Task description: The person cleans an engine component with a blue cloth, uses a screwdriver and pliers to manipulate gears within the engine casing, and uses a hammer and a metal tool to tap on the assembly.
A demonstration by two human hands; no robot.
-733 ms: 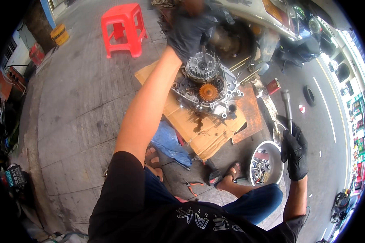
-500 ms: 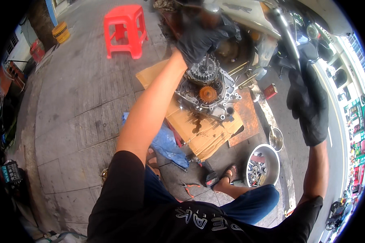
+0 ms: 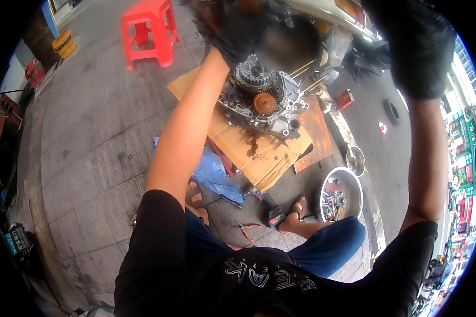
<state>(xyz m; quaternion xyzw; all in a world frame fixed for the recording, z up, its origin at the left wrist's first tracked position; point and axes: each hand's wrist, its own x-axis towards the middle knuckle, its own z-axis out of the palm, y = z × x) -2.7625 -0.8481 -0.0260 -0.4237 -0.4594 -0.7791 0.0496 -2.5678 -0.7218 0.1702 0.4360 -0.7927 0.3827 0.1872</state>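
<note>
In a black glove, my left hand (image 3: 240,34) is just above the toothed metal drum (image 3: 254,72) on an opened engine case (image 3: 286,116). Its fingers look curled round something dark and blurred. Below the drum sits an orange-brown gear (image 3: 265,103). My right hand (image 3: 422,55), also black-gloved, is raised high at the upper right. It looks closed, but motion smears its fingers; whatever it holds is hidden or beyond the picture's edge. Oil-stained cardboard (image 3: 272,161) lies under the engine case.
A steel bowl (image 3: 360,191) of small metal parts stands near my knee, with a smaller bowl (image 3: 363,165) beyond. Pliers (image 3: 247,231), a cordless power tool (image 3: 273,211) and a blue cloth (image 3: 215,180) lie near my feet. A red stool (image 3: 166,39) stands far left.
My right hand has risen, and the long shiny metal tool it held is no longer in sight. My left hand stays by the engine; the whole view has shifted slightly.
</note>
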